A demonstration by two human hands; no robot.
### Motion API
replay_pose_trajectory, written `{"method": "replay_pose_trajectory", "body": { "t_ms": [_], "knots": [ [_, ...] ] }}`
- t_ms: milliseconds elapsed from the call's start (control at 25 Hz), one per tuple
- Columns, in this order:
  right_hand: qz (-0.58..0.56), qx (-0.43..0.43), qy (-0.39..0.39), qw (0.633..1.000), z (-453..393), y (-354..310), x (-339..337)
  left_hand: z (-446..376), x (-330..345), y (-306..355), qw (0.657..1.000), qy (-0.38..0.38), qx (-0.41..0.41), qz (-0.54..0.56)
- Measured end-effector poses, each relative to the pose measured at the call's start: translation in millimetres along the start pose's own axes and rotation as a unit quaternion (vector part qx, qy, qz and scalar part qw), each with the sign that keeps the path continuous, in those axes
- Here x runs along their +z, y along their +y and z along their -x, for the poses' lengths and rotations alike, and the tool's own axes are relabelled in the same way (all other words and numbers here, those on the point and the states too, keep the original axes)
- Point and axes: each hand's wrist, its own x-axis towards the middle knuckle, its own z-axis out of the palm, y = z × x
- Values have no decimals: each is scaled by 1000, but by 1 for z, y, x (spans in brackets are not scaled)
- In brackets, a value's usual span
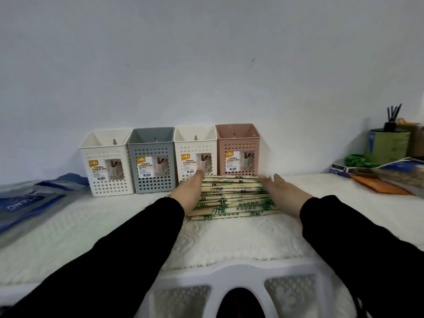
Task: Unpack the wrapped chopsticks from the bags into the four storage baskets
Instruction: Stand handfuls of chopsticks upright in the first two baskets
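Observation:
Several wrapped chopsticks [231, 197] with green print lie side by side in a flat layer on the white cloth. My left hand [191, 188] presses against their left ends with straight fingers. My right hand [281, 188] lies flat against their right ends. Behind them four empty storage baskets stand in a row at the wall: a white basket [105, 167], a grey basket [151, 161], a second white basket [195, 154] and a pink basket [238, 150]. A blue-and-grey bag [29, 198] lies flat at the left.
The white textured cloth [114, 230] covers the table. At the right sit a green can [390, 143] with dark sticks, a green crumpled thing [359, 160], a scale and an orange sheet [378, 185]. A white plastic chair back [236, 278] is in front of me.

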Motion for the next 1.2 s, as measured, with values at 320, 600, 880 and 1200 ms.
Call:
{"method": "replay_pose_trajectory", "body": {
  "t_ms": [320, 600, 880, 1200],
  "knots": [
    [-23, 37, 89, 995, -9, -16, -23, -6, -9, -3, 994, 59, -25, 93],
    [-38, 1, 31, 999, -22, -20, -6, -5, 2, -4, 997, -9, 4, 77],
    [-51, -17, 32, 998, -37, -8, -6, 2, 1, -3, 998, -25, 23, 55],
    [-191, -72, 70, 977, -31, 2, -11, 18, 4, -2, 891, 1, 350, -289]
  ]
}}
